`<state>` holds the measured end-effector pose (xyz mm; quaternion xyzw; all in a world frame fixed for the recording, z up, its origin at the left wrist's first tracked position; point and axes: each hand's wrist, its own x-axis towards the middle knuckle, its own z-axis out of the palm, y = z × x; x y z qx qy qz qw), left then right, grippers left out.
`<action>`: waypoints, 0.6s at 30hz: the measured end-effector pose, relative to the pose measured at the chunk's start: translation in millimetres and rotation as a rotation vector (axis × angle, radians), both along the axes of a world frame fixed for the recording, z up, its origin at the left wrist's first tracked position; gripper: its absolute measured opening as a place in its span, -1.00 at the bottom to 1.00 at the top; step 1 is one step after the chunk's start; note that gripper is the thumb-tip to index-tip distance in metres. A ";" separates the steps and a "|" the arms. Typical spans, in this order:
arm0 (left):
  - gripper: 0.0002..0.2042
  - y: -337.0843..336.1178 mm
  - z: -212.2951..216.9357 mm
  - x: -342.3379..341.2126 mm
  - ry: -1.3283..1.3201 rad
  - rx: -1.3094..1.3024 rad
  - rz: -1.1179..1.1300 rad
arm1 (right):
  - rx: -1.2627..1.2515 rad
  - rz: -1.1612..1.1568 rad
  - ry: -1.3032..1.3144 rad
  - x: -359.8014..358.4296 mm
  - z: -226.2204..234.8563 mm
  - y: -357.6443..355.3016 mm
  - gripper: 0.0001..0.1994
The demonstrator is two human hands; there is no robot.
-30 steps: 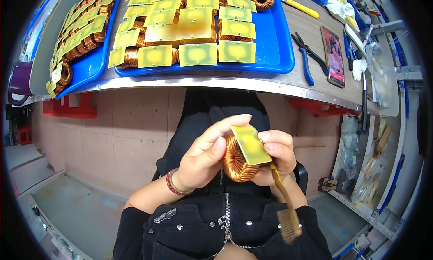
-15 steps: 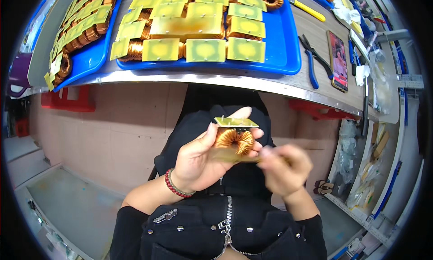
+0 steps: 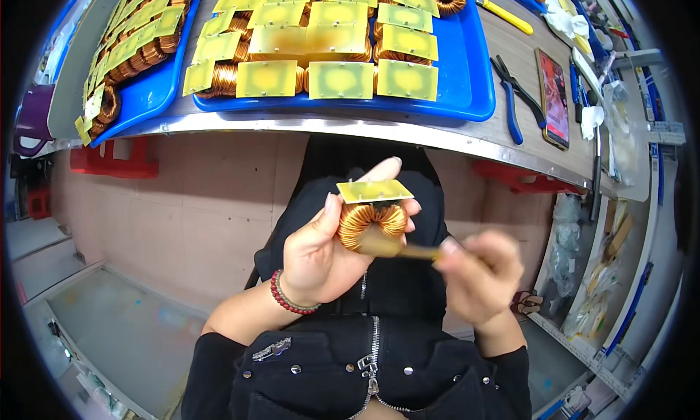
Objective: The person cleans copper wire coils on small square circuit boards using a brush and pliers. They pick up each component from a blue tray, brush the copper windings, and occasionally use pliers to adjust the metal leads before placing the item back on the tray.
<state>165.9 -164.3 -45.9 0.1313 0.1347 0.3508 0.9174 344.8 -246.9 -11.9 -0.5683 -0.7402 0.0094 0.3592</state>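
My left hand (image 3: pixel 310 258) is closed round a copper-wound ring coil (image 3: pixel 353 224), its thumb at one side and fingertips at the other. On top of the coil sits a yellow-green rectangular board (image 3: pixel 375 192) with small pins standing up from it. My right hand (image 3: pixel 485 278), partly smeared by motion, pinches the thin end of a tan stick-like tool (image 3: pixel 417 252). The tool's broad, blurred end overlaps the lower front of the coil; whether it touches the windings I cannot tell. Both hands are above my lap.
Beyond the bench edge (image 3: pixel 292 122), a blue tray (image 3: pixel 467 92) holds several board-topped coils, and another blue tray (image 3: pixel 135 114) stands at left. Pliers (image 3: pixel 514 103), a phone (image 3: pixel 553 99) and a yellow-handled tool (image 3: pixel 507 16) lie at right. A purple mug (image 3: pixel 35 114) is far left.
The coil has shifted slightly left and tilted, with more of its board's top showing. The tool's broad end now overlaps the coil's lower front. My right hand has moved slightly right.
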 end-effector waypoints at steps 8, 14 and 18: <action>-0.34 6.8 -0.5 4.5 -0.042 -0.054 0.046 | -0.427 0.147 0.318 -5.5 1.6 0.8 -0.82; -0.35 7.6 -0.1 -4.2 -0.134 0.028 -0.019 | -0.079 -0.127 0.258 17.3 -4.9 11.9 -0.77; -0.21 4.2 1.4 -8.0 0.419 0.590 0.211 | 0.030 -0.314 0.216 23.4 10.9 8.8 -0.79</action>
